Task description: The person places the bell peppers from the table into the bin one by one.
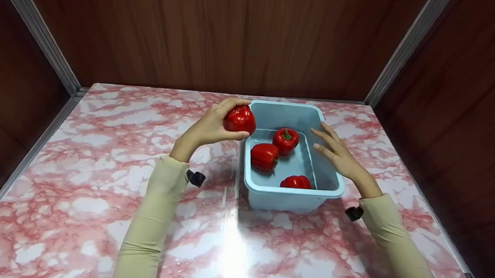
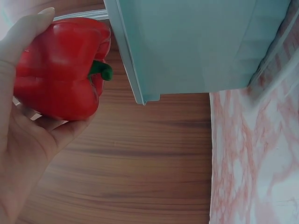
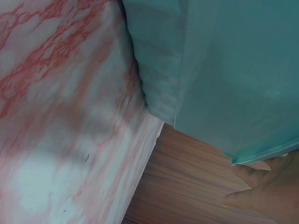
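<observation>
My left hand (image 1: 208, 127) grips a red bell pepper (image 1: 240, 120) at the left rim of a light blue plastic bin (image 1: 293, 190). The left wrist view shows this pepper (image 2: 63, 70) between thumb and fingers, its green stem facing the bin's outer wall (image 2: 187, 46). Inside the bin lie a pepper with its stem up (image 1: 285, 141), another on its side (image 1: 264, 157), and a third (image 1: 295, 182) partly hidden by the near rim. Over the bin's right rim my right hand (image 1: 340, 157) spreads its fingers, holding nothing. In the right wrist view the right hand (image 3: 271, 191) is partly cut off by the frame edge.
The bin stands on a table (image 1: 103, 183) with a red and white marbled top. Brown wood-grain panels (image 1: 201, 41) rise behind it and at both sides, joined by grey metal corner strips (image 1: 410, 50).
</observation>
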Motion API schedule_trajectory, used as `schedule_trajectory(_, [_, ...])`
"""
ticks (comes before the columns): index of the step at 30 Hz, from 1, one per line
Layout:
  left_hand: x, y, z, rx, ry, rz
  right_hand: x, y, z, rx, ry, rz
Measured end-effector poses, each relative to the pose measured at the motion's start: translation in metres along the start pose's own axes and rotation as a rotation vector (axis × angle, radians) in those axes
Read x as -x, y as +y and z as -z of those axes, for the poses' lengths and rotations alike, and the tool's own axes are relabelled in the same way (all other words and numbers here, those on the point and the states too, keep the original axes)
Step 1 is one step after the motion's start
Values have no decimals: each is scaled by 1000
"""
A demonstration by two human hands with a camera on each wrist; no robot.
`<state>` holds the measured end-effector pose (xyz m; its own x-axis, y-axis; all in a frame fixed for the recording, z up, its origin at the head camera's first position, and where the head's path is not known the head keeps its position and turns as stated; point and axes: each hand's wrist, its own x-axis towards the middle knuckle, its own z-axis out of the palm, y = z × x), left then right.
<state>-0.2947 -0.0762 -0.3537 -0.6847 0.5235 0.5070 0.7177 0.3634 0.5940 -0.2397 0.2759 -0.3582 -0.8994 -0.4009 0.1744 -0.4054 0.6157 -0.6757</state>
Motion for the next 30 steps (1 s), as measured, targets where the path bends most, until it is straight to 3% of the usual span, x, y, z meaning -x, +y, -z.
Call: schedule_trajectory(30, [-4, 5, -7, 36, -16, -41, -3, 4, -2, 1, 4, 0])
